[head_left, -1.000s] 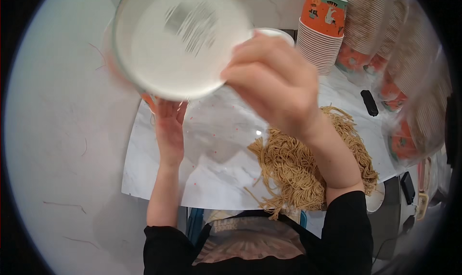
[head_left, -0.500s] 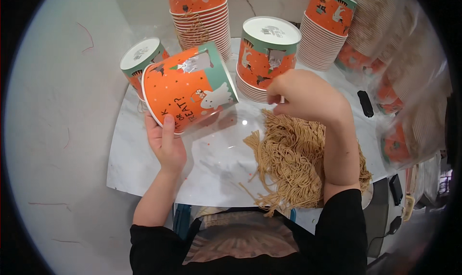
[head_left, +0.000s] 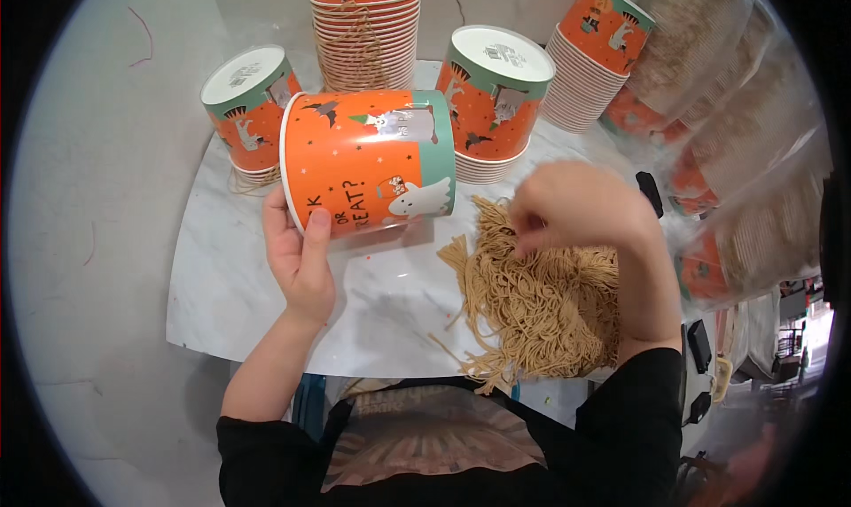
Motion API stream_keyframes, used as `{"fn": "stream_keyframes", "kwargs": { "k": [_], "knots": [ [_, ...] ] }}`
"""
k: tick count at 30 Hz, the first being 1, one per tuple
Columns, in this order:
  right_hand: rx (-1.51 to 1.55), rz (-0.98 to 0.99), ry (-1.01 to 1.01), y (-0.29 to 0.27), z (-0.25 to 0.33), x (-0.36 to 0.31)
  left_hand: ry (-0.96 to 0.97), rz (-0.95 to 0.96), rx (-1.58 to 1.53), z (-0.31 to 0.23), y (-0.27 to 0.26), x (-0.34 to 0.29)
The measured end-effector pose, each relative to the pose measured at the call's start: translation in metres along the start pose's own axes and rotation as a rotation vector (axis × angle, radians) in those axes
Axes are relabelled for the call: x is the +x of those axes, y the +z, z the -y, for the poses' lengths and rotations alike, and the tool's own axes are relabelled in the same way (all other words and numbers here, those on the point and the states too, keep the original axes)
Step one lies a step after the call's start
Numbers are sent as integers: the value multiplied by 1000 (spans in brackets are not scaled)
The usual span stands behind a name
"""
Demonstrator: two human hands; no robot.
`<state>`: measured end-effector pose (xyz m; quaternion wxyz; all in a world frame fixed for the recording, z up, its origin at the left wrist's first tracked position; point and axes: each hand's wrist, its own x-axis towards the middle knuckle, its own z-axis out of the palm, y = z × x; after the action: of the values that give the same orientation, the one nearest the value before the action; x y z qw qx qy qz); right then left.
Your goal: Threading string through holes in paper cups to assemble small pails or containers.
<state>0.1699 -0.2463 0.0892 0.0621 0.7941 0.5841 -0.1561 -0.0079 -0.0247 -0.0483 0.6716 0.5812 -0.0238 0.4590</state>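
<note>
My left hand (head_left: pixel 300 263) grips an orange and green paper tub (head_left: pixel 363 161) by its white rim. The tub is tilted on its side over the table, its mouth toward the left; a ghost and bats are printed on it. A tangled pile of tan cords (head_left: pixel 541 308) lies to the right on the table. Over the far part of that pile hovers my right hand (head_left: pixel 563 210), fingers curled in and slightly blurred. Whether a cord is between its fingertips I cannot make out.
Upside-down stacks of matching tubs stand behind: a short stack (head_left: pixel 253 139) at left, a tall stack (head_left: pixel 365 42) with cords hanging on it, another (head_left: pixel 492 99), and a leaning one (head_left: pixel 594 59). Plastic-wrapped tubs (head_left: pixel 736 152) crowd the right. A black object (head_left: pixel 650 192) lies near them.
The tub in my left hand has shifted slightly right and turned more level. My right hand has moved nearer and right, away from the middle stack, with fingers curled. The view has shifted slightly.
</note>
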Motion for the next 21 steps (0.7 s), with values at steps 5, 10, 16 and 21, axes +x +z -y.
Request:
{"fn": "stream_keyframes", "kwargs": {
  "k": [5, 10, 16, 21],
  "knots": [
    [99, -309, 114, 50, 7, -42, -22, 13, 17, -6, 1, -3],
    [146, -458, 154, 74, 4, -56, -85, 64, -23, -11, 0, -7],
    [178, -454, 26, 89, -2, -46, -147, 82, -50, -15, 5, -5],
    [499, -689, 183, 73, -7, -42, -168, 101, -37, -11, 2, -5]
  ]
}}
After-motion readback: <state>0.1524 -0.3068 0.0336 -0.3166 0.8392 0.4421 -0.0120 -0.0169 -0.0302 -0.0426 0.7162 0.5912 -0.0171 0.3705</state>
